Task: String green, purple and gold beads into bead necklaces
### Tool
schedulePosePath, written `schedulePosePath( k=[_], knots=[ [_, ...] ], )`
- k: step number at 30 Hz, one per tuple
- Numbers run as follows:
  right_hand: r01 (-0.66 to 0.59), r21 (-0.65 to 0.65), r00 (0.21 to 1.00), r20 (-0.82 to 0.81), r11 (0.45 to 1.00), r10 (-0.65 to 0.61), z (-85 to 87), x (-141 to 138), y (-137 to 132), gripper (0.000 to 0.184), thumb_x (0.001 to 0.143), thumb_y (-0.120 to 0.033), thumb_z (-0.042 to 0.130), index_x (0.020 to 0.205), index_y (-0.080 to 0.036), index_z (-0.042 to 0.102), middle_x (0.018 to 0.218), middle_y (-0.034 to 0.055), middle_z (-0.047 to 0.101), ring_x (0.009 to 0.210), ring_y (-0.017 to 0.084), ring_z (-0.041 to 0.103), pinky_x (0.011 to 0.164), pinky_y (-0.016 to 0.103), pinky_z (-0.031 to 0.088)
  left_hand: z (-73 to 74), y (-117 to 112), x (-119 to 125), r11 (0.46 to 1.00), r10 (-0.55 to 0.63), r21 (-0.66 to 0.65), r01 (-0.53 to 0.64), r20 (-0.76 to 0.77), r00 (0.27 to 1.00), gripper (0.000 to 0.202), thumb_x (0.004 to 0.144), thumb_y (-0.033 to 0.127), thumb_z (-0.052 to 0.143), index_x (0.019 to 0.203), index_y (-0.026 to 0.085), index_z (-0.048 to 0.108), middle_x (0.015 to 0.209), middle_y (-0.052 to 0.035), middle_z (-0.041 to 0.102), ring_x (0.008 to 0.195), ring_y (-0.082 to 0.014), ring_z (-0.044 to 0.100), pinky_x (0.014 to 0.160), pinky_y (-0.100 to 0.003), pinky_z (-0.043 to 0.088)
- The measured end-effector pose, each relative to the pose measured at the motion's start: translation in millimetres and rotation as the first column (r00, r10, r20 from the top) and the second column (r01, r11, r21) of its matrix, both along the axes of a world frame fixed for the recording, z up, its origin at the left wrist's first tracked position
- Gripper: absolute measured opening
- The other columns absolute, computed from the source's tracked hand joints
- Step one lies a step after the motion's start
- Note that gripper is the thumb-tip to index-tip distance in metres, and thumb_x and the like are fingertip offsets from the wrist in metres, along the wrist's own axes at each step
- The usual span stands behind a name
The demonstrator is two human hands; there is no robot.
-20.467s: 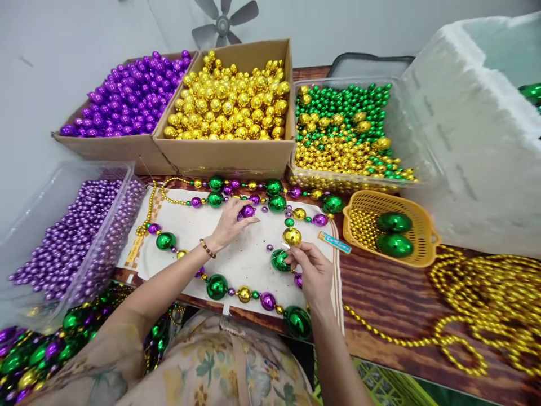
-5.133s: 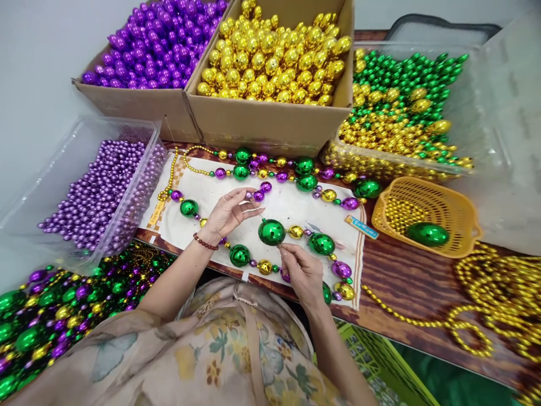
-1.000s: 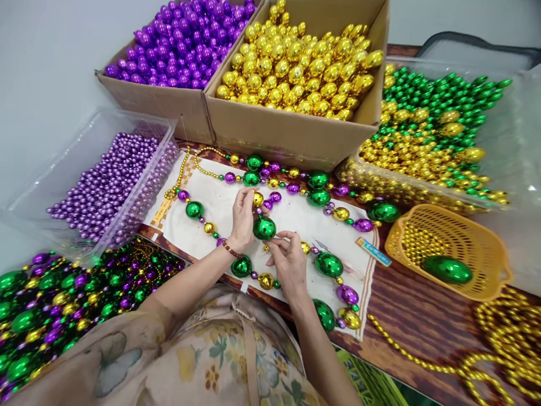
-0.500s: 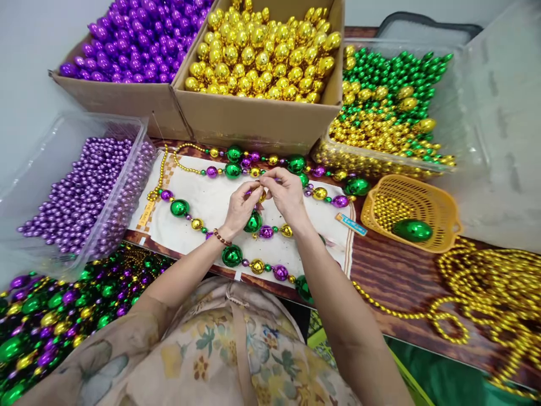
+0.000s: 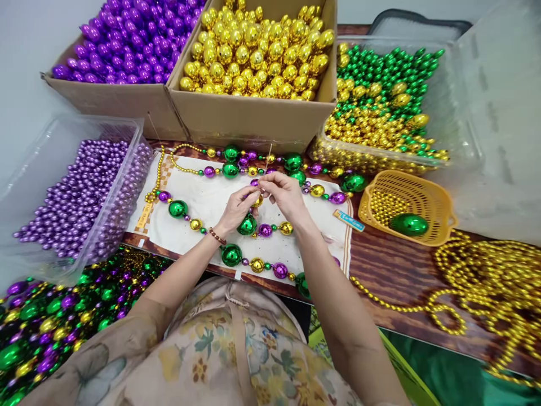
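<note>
Both hands meet over the white cloth. My left hand is closed in a pinch on a bead strand, with a gold bead by its fingertips. A purple bead shows just above them. My right hand pinches at the strand's upper end, where a thin pale string stands up past the fingers. Exactly what lies between those fingertips is hidden. Below hangs a large green bead. More of the green, purple and gold bead necklace lies along the cloth's near edge.
Boxes of purple beads and gold beads stand behind. Clear bins flank the cloth, with purple pearls left and green-gold beads right. A yellow basket and gold bead chains sit at right.
A purple bead has come into sight at my fingertips, and the thin string now sticks up above my right hand. Both hands stay close together, and the whole view has shifted slightly.
</note>
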State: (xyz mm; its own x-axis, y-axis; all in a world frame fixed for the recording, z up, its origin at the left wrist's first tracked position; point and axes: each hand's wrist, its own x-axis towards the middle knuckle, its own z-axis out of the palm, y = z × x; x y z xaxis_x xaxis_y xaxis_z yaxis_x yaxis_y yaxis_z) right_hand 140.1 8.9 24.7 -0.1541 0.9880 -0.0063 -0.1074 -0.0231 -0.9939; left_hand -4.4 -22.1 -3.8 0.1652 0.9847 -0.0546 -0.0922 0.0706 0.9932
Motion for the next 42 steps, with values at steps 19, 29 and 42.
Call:
schedulePosePath(
  k=[19,29,42],
  knots=[
    [0.103,0.062,0.966,-0.243,0.993,-0.085,25.3,10.3,5.1,0.044,0.081,-0.063,0.072,0.084,-0.023,0.052,0.053,-0.0101,0.045,0.038,0.005,0.04,0.035,0.016,0.033,-1.4,-7.9,1.2,0.997,0.006,0.071,-0.005,-0.008,1.0,0.04,0.087,0.049,0.069,0.112,0.018,0.067,0.098,-0.0044,0.063,0.067,-0.0091,0.062,0.057,-0.02,0.054],
    [0.218,0.244,0.968,-0.178,0.945,-0.177,63.0,11.2,7.6,0.035,0.094,-0.058,0.059,0.086,-0.025,0.054,0.052,-0.0087,0.04,0.038,0.005,0.034,0.035,0.019,0.026,1.3,-19.7,-4.8,0.953,0.18,0.299,-0.05,-0.425,0.887,0.025,0.096,0.038,0.059,0.114,0.02,0.062,0.11,-0.0073,0.063,0.094,-0.0164,0.061,0.087,-0.032,0.053],
    [0.031,0.059,0.992,-0.121,0.998,-0.024,38.1,2.0,-5.3,0.02,0.095,-0.041,0.059,0.088,-0.023,0.058,0.057,-0.0072,0.044,0.043,0.006,0.039,0.04,0.02,0.031,-13.9,-25.9,-1.9,0.982,0.037,0.187,0.038,-0.379,0.925,0.046,0.095,0.041,0.058,0.135,0.02,0.053,0.131,-0.0139,0.054,0.109,-0.0209,0.06,0.086,-0.033,0.055]
  ],
)
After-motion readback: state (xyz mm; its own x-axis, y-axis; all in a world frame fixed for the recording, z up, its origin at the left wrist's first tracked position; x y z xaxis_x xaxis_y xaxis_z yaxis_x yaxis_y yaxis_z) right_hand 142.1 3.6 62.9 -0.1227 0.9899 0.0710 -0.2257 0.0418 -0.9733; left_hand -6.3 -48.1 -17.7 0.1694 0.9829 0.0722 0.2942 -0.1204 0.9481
